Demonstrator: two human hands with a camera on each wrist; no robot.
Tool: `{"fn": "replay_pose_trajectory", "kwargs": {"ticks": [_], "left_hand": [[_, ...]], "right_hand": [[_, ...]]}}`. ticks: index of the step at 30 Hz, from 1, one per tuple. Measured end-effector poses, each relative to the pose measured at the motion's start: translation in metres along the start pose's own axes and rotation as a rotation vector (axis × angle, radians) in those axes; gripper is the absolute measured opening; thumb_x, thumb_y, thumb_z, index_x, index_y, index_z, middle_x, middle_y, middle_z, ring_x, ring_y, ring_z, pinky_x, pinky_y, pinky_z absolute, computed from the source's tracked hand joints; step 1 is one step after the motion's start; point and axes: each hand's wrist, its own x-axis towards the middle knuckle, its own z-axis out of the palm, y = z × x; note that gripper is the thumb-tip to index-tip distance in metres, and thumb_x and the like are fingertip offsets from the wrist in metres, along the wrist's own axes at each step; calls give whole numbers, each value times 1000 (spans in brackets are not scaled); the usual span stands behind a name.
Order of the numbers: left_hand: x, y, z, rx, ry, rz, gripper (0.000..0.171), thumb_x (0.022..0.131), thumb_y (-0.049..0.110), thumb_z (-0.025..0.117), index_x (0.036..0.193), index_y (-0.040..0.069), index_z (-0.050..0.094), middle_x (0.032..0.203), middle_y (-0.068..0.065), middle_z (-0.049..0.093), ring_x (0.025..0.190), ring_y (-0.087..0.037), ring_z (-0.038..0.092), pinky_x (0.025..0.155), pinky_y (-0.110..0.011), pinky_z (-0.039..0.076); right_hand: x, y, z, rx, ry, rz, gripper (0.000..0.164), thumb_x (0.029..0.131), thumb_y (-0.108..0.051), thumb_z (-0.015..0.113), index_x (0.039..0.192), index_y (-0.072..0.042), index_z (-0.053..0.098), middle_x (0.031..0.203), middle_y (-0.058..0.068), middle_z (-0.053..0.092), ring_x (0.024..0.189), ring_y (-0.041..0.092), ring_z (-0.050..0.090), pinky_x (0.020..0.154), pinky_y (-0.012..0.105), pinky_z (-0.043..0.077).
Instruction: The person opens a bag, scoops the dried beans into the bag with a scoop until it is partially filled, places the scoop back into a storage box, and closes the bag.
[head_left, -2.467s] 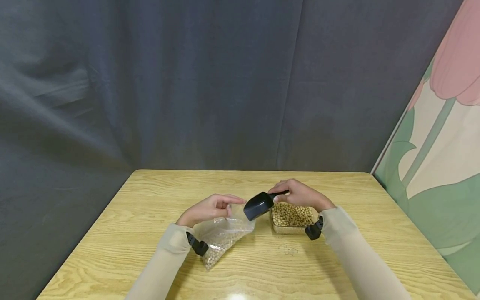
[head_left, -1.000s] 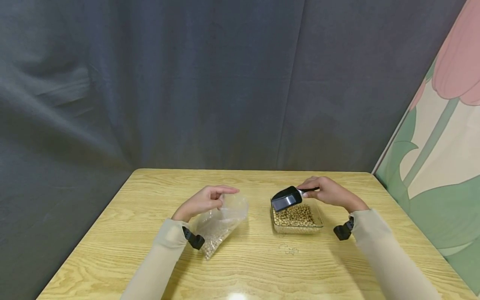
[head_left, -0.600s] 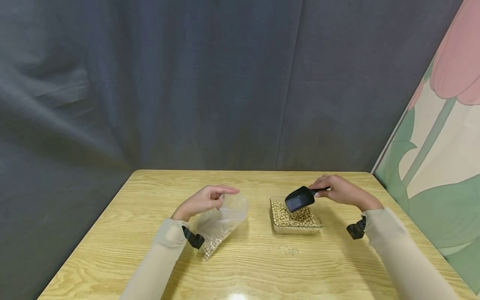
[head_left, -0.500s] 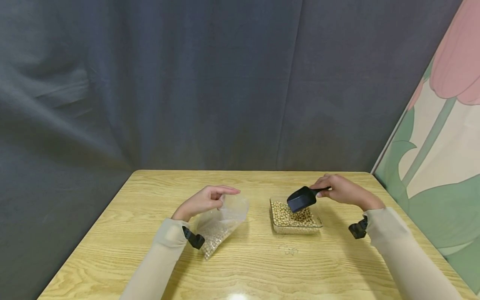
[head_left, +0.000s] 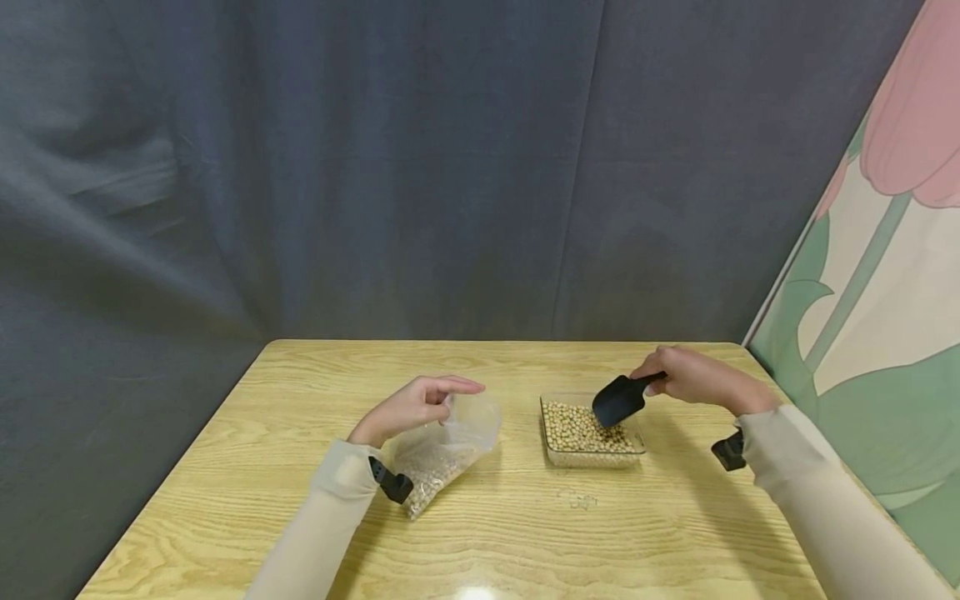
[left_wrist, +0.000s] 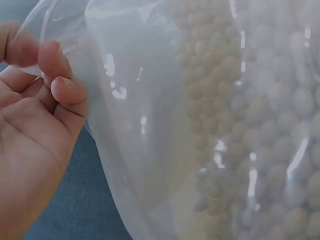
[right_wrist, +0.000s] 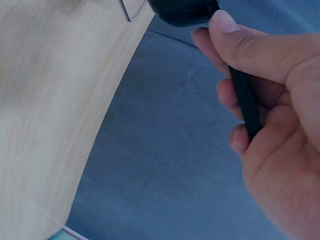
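Observation:
My left hand [head_left: 411, 408] pinches the rim of a clear plastic bag [head_left: 474, 421], with the index finger stretched over its mouth. Round pale beans [left_wrist: 280, 130] fill the bag's lower part. In my right hand [head_left: 693, 379] is the handle of a black scoop [head_left: 619, 402]; the right wrist view shows thumb and fingers curled round that handle [right_wrist: 244, 97]. The scoop's blade tilts down, its tip at the beans [head_left: 573, 427] in a rectangular clear container [head_left: 592, 459]. Whether the scoop holds beans is hidden.
Both bag and container rest on a wooden table [head_left: 525, 533]. A dark curtain [head_left: 450, 167] hangs behind it, and a wall panel with a painted tulip [head_left: 885, 250] stands to the right. A small mark [head_left: 576, 500] lies before the container.
From above the bag's mouth, the scoop has gone right with my right hand to the container, and its blade now tips down into the beans. My left hand still grips the bag.

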Motion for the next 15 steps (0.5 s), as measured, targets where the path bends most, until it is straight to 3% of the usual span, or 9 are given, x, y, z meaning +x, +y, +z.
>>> {"fn": "replay_pose_trajectory", "kwargs": {"ticks": [15], "left_hand": [[-1, -3, 3, -11, 1, -14, 48, 92, -6, 44, 137, 8, 55, 144, -11, 48, 61, -8, 35, 65, -32, 45]], "right_hand": [[11, -11, -12, -51, -87, 24, 26, 79, 1, 72, 106, 2, 73, 98, 15, 73, 87, 28, 68, 69, 32, 55]]}}
